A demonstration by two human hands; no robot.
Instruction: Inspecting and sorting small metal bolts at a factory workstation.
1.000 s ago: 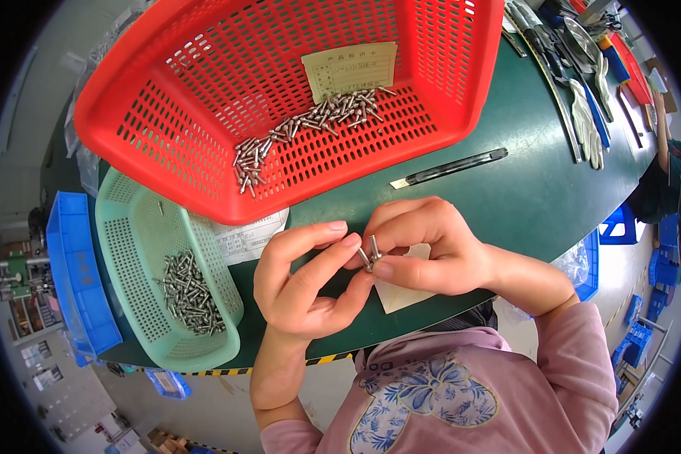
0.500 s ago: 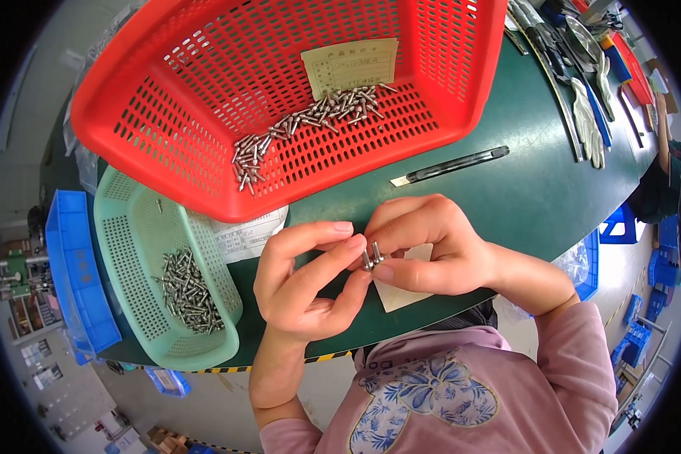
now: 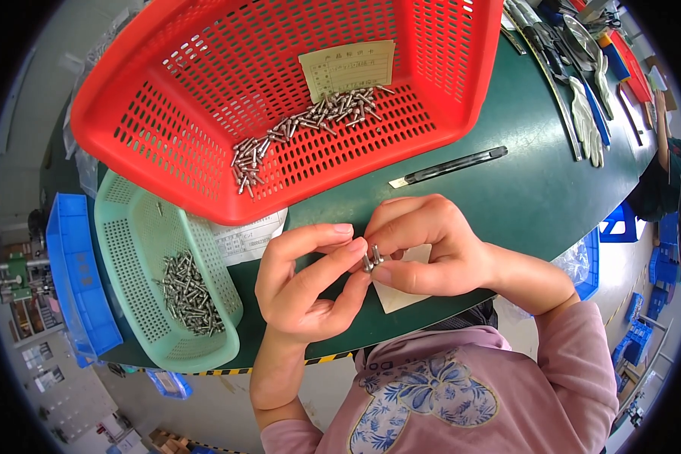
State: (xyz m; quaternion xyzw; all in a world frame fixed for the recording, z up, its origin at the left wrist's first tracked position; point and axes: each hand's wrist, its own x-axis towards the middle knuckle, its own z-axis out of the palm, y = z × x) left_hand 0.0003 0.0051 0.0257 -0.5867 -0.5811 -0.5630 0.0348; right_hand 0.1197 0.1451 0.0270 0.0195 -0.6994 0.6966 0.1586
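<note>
My left hand (image 3: 306, 284) and my right hand (image 3: 424, 246) meet fingertip to fingertip over the near edge of the green table (image 3: 522, 197). Between them they pinch small metal screws (image 3: 371, 260). Under my right hand lies a pale paper sheet (image 3: 397, 299). Beyond my hands a large red basket (image 3: 166, 144) holds a line of loose metal screws (image 3: 303, 129) and a cream paper slip (image 3: 348, 68). To my left a light green basket (image 3: 129, 227) contains a pile of screws (image 3: 189, 295).
A black utility knife (image 3: 450, 166) lies on the table past my right hand. Tools and gloves (image 3: 583, 91) line the far right edge. A blue bin (image 3: 76, 280) stands left of the green basket. A printed sheet (image 3: 246, 238) pokes out between the baskets.
My hands stay together at the same spot; the fingers have shifted slightly around the small screws. The baskets have not moved.
</note>
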